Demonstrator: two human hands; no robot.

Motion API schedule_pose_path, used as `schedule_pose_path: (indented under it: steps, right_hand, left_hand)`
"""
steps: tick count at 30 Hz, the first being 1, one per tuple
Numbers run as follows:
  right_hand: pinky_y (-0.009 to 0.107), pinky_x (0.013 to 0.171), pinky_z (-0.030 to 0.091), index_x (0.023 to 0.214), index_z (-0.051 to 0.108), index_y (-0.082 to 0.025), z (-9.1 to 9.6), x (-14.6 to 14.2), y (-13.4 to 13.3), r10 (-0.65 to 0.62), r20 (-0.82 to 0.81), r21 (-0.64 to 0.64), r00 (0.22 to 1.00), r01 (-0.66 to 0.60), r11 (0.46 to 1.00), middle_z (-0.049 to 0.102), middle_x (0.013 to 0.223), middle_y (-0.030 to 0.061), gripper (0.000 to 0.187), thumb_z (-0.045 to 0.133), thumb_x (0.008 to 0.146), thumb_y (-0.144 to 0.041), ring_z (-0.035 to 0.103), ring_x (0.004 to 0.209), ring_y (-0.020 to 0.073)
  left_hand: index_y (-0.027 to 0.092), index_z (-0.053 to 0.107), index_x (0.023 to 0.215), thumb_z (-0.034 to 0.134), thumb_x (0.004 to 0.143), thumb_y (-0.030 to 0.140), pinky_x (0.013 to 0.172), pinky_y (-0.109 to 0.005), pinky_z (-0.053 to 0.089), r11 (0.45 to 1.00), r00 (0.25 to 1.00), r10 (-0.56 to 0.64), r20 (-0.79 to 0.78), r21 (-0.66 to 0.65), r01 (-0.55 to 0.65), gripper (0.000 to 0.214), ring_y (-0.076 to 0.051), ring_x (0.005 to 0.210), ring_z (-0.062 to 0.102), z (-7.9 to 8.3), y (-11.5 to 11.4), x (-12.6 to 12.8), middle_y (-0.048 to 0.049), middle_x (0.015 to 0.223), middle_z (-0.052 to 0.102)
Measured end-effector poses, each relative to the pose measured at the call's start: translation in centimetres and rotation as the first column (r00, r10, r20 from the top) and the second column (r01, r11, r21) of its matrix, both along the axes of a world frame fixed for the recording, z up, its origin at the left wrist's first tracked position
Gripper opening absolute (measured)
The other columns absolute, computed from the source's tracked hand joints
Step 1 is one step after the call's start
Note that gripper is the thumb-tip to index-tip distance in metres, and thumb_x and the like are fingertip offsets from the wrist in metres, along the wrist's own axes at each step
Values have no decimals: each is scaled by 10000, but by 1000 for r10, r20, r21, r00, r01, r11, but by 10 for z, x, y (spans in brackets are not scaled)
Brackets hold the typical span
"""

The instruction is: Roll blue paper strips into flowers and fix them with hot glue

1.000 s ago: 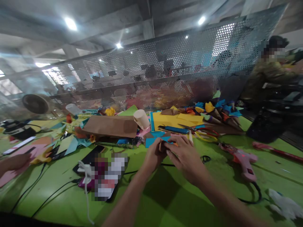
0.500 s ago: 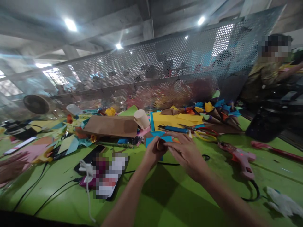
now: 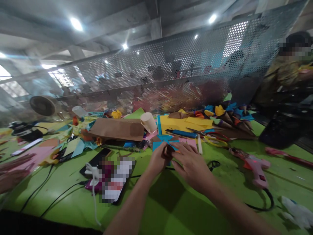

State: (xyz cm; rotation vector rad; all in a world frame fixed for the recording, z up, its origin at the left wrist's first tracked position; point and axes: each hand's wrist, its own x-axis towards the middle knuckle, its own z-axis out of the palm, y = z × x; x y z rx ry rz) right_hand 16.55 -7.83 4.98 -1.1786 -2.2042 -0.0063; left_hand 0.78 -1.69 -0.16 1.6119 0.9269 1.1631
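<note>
My left hand is closed around a small piece of brown paper, which looks rolled or folded. The fingertips of my right hand meet the same piece from the other side. Much of it is hidden by the fingers. Just beyond both hands lie blue paper pieces on the green table. Scissors with red and yellow handles and a blue cutter knife rest a little farther off. To the right is a pink glue gun with its light on.
Phones and a white cable lie on the left. A co-worker's hands rest at the left edge. Behind are brown paper, a roll of tape, yellow sheets and paper flowers. A perforated screen stands at the back.
The brown paper stays between both hands, with my right fingers now lying slightly lower and closer over it. The view has shifted a little, so things appear farther right.
</note>
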Motion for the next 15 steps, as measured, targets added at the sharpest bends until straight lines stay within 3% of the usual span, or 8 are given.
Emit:
schedule_pose_path:
  steps: [4, 10, 15]
  right_hand:
    - [509, 1010, 411, 1135, 683, -256, 1, 3, 2, -3, -56, -3, 998, 2, 1000, 594, 1337, 93, 281, 549, 892, -214, 509, 1230, 293]
    - [507, 1031, 394, 1128, 683, -242, 0, 2, 1, -16, -36, -34, 999, 15, 999, 581, 1354, 94, 274, 575, 876, -229, 483, 1257, 299]
    - [507, 1040, 392, 1300, 584, -261, 2, 5, 2, -12, -106, 10, 994, 13, 1000, 532, 1407, 98, 420, 563, 882, -227, 473, 1280, 297]
  left_hand:
    - [178, 554, 834, 707, 664, 177, 655, -242, 419, 995, 987, -95, 130, 46, 90, 229, -137, 726, 493, 1, 2, 2, 12, 758, 546]
    - [178, 560, 807, 756, 662, 180, 690, -246, 431, 994, 983, -104, 149, 49, 97, 244, -137, 753, 527, -1, 4, 4, 14, 767, 576]
    - [173, 581, 868, 833, 628, 253, 657, -214, 423, 973, 942, -70, 329, -187, 138, 356, -108, 724, 540, 11, 2, 0, 22, 778, 583]
